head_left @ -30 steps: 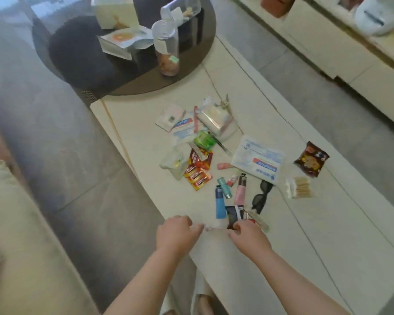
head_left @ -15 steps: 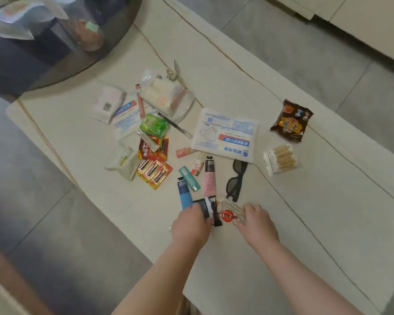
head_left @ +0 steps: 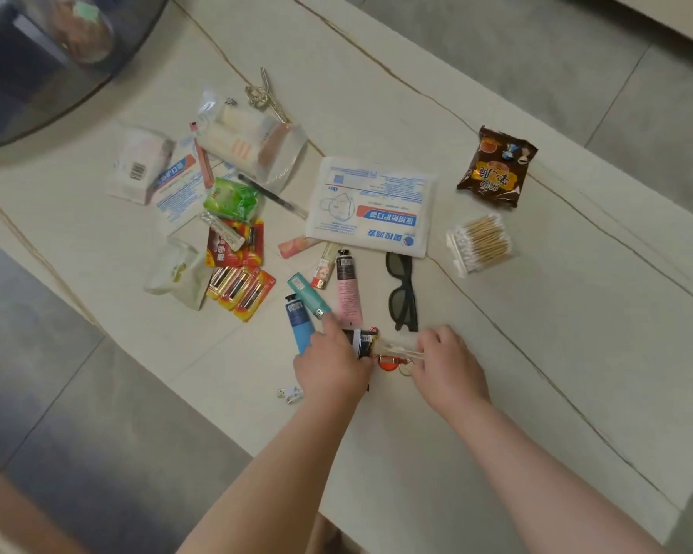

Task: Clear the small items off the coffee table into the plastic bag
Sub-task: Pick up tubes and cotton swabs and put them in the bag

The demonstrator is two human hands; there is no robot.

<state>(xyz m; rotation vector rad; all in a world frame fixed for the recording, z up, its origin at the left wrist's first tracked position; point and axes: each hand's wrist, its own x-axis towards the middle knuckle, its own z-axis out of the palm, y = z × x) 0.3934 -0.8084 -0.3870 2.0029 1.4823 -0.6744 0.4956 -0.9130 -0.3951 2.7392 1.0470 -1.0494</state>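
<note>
Small items lie scattered on the cream coffee table. My left hand grips a small dark container, its index finger pointing toward a teal lighter and a blue tube. To its right, my right hand pinches the end of a thin clear packet of sticks, which lies over an orange key tag. A pink tube and black sunglasses lie just beyond the hands. A clear plastic pouch holding pale items sits at the far left.
Further out lie a white mask packet, cotton swabs, a brown snack bag, battery packs, a green packet, keys and a white box. A white plug lies near the table's front edge. A dark round table overlaps the far left corner.
Both hands moved forward from the table's near edge to the closest items. My left hand took hold of the dark container, and my right hand closed on the clear packet.
</note>
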